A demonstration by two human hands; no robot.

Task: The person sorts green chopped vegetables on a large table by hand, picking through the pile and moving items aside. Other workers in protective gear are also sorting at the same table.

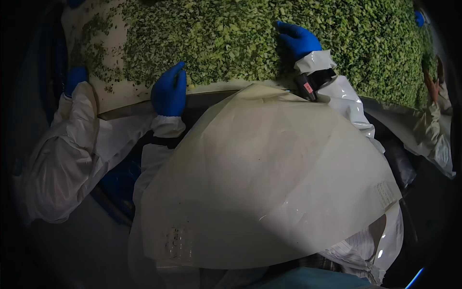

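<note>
Chopped green leafy flakes (231, 43) lie thickly over a pale, belt-like work surface (119, 95). My left hand (168, 90), in a blue glove, rests at the near edge of this surface. Its thumb and fingers are slightly apart at the border of the flakes, with nothing visible between them. Farther right and deeper over the layer is my right hand (300, 40), also blue-gloved. Its fingers stretch left across the flakes, with a gap to the thumb and no held object in sight. The undersides of both hands are hidden.
A co-worker's blue-gloved hand (75, 80) is at the surface's left end. Another person's hands (432, 86) are at the far right. A dark device (306, 86) is strapped to my right wrist. My pale apron (267, 173) bulges up to the near metal edge (213, 96).
</note>
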